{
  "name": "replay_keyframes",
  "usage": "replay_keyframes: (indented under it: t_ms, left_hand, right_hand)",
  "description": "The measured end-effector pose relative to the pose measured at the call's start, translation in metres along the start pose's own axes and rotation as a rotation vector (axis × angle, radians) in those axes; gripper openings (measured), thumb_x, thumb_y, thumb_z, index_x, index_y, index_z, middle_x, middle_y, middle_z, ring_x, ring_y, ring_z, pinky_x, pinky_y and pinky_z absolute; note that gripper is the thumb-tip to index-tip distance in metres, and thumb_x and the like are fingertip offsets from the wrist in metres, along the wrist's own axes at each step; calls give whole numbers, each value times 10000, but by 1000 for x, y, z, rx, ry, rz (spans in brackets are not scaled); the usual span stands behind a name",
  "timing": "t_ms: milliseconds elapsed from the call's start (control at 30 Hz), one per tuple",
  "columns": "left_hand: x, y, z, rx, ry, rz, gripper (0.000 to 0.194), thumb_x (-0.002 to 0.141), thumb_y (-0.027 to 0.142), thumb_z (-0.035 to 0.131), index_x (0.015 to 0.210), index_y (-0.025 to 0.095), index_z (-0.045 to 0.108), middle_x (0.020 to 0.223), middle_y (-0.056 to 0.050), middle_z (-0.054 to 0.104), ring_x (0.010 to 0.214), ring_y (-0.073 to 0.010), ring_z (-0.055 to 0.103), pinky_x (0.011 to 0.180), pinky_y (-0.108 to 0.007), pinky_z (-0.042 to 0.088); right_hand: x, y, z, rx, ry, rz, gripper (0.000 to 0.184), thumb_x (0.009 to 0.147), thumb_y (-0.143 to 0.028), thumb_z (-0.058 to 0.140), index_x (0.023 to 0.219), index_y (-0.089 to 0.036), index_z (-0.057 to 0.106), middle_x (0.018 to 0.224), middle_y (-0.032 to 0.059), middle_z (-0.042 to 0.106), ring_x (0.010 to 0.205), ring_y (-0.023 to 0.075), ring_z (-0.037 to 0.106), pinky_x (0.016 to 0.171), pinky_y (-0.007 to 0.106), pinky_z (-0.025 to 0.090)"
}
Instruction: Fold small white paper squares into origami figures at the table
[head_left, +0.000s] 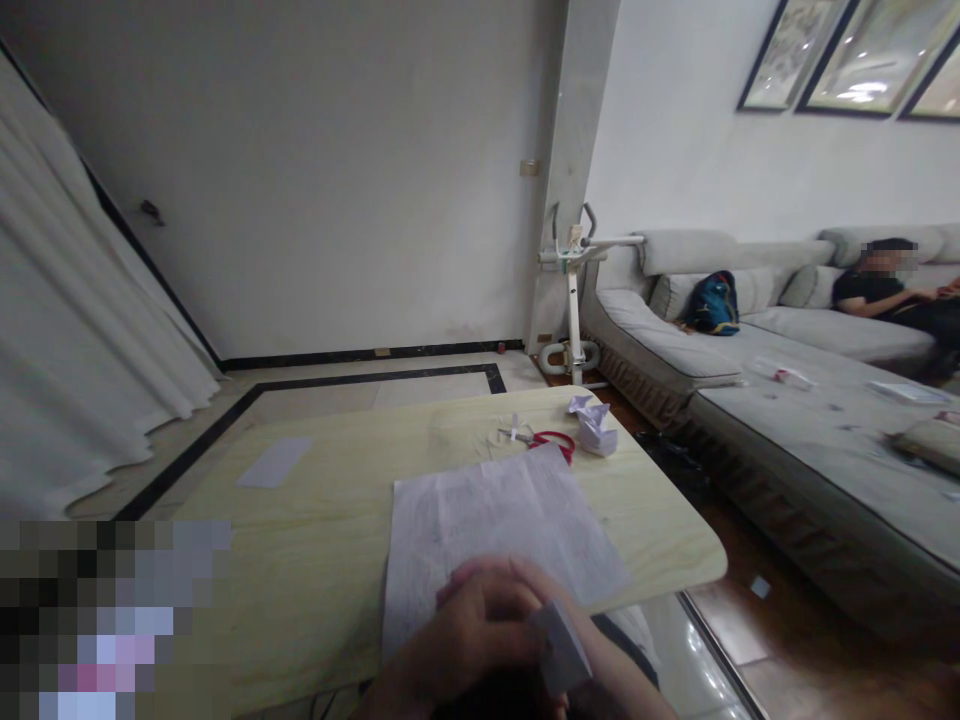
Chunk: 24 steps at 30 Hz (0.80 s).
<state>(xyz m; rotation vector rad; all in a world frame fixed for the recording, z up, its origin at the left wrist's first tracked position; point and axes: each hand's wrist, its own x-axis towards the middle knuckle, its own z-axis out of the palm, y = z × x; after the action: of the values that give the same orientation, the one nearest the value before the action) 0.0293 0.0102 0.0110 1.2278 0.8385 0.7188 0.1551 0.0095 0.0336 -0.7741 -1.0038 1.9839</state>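
White paper [566, 655] sits pinched in the bent fingers of the left hand [484, 625], near the sheet [495, 510]. Behind, the right hand [517, 572] curls, its fingers partly hidden; I cannot tell their grip.

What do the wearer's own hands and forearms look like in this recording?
Each grip is a bare human hand, the left hand and the right hand, with no glove showing. No sleeve shows on the visible forearms. The picture is too dim and blurred to tell about rings.
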Motion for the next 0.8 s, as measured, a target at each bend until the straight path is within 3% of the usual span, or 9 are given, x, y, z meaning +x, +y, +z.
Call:
replay_keyframes:
  t_ms: [67,133,200,267,400,500,600,800]
  left_hand:
    - [2,4,-2,-93,-128,21,299,809,384,675,675,136,773,619,-71,743,570,-200,705,577,-287,557]
    - [3,9,-5,-152,-163,71,303,857,371,642,771,110,771,696,-96,754,637,-187,700,641,-283,554]
    - [2,13,-9,-166,-105,127,304,889,371,610,832,111,758,720,-87,745,649,-182,686,647,-286,549]
    - [0,17,-13,-153,-18,177,298,901,369,593,839,121,747,716,-69,727,651,-178,668,642,-283,536]
    - [-8,21,-19,6,204,182,329,919,356,547,735,145,721,628,-39,697,625,-168,634,649,-263,495]
    - [-13,22,-19,164,392,165,337,904,346,552,652,165,683,609,-25,679,642,-169,620,667,-252,472]
    - [-15,21,-16,230,430,167,329,889,359,548,635,182,658,601,-10,658,631,-171,610,625,-241,464]
    - [-15,15,-9,292,476,193,265,876,360,550,700,191,653,616,7,633,625,-168,614,612,-236,472]
  right_hand:
    - [3,11,-10,43,-2,76,468,773,-552,654,1032,-168,720,743,34,697,367,60,426,374,197,304]
    - [6,20,-18,75,-2,93,558,769,-668,600,941,-151,722,562,-15,592,335,53,307,346,200,218]
    - [10,24,-22,121,23,36,511,760,-669,623,749,-162,687,457,-57,442,384,71,284,390,208,258]
    - [12,23,-24,167,16,-32,493,766,-651,635,642,-174,619,483,-56,404,458,94,335,469,223,333]
    - [12,9,-30,10,-74,-176,487,847,-627,539,746,-162,642,644,16,553,629,164,505,637,298,429]
    - [9,-1,-35,-306,72,-308,367,859,-505,611,741,-160,647,708,29,603,735,188,557,726,317,434]
    - [6,-4,-34,-469,180,-319,307,833,-456,661,751,-162,631,695,4,584,698,168,543,671,286,422]
    - [5,2,-28,-529,241,-307,321,823,-444,657,696,-163,567,643,-28,500,632,139,472,603,258,382]
